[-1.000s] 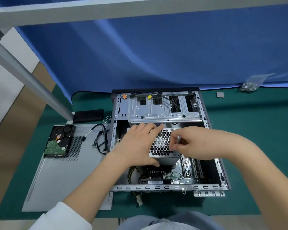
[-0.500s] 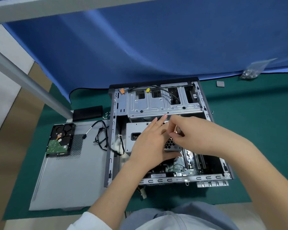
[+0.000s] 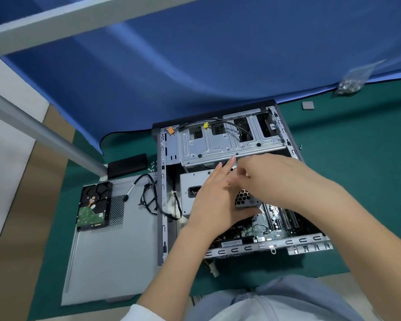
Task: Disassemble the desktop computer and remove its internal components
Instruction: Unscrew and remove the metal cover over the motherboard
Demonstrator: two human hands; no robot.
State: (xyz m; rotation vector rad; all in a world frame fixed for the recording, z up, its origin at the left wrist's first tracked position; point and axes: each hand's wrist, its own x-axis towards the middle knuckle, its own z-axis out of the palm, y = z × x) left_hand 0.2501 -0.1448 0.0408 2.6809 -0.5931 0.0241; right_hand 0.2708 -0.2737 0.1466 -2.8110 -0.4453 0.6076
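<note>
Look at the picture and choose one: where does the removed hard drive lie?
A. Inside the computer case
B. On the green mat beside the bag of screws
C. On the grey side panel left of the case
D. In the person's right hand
C: the hard drive lies circuit board up on the detached grey side panel, left of the open computer case.

Open computer case (image 3: 232, 181) lying on its side on the green mat, side panel off. Inside: a grey power supply (image 3: 195, 193) (honeycomb grille partly hidden), tilted above the green motherboard (image 3: 259, 230); the metal drive cage (image 3: 227, 144) sits at the far end.
</note>
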